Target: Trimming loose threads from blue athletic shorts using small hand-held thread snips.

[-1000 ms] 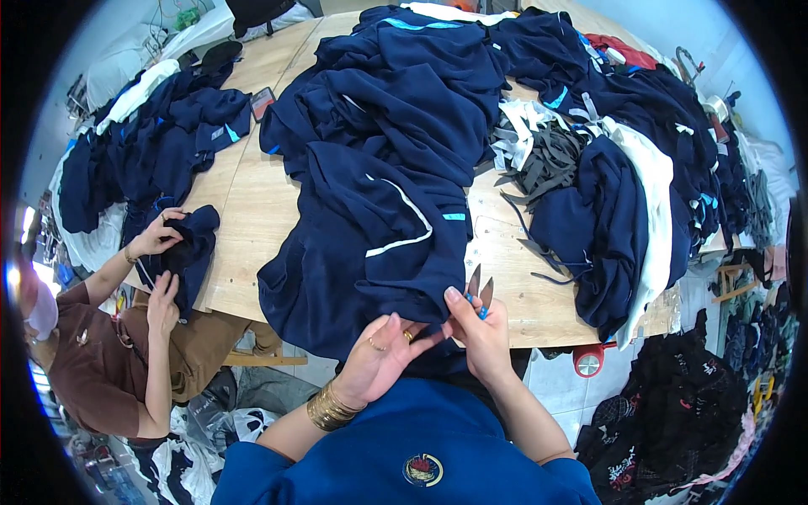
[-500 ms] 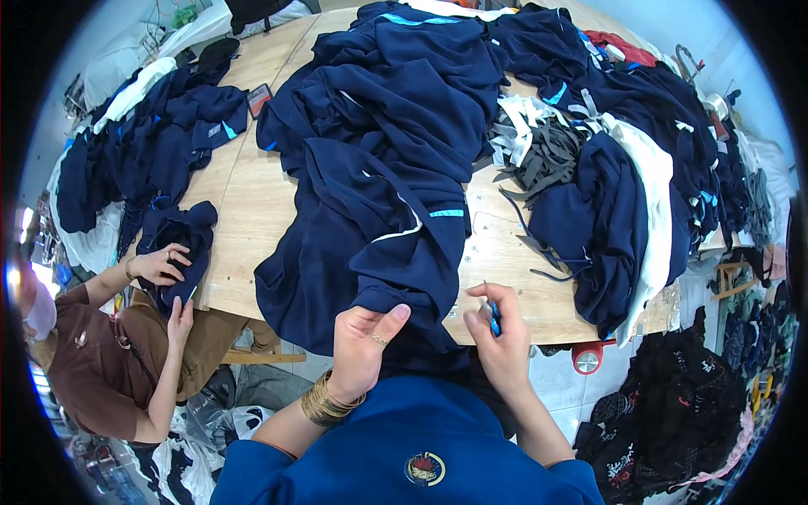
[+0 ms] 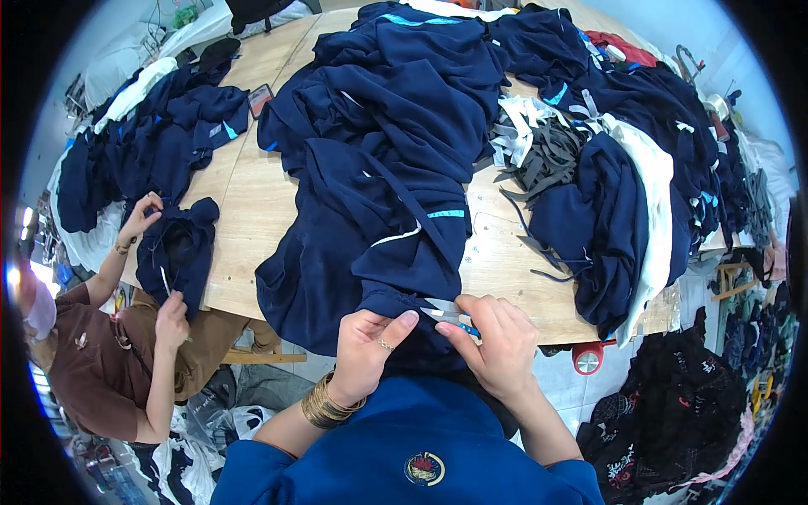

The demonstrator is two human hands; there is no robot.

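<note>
Right at lower centre, the left hand (image 3: 364, 352) pinches the navy garment (image 3: 345, 227) heaped through mid-frame, and the right hand (image 3: 502, 343) grips blue-handled snips (image 3: 446, 313), blades right at the cloth!

The table (image 3: 240, 269) spans the middle of the frame, and a large heap of cloth (image 3: 404, 126) runs down it from the top. At the lower centre, the heap's near end lies in the left hand (image 3: 370, 349), with the snips (image 3: 439, 315) just right of that, in the right hand (image 3: 498, 345). Right of the heap sits a bundle of strips (image 3: 547, 160), behind a mound of fabric (image 3: 589, 215). Another clothing pile (image 3: 172, 109) occupies the upper left (a flat slab (image 3: 260, 101) lies between it and the heap). A co-worker (image 3: 93, 370) is at the lower left; floor-level garments (image 3: 665, 412) fill the lower right.
</note>
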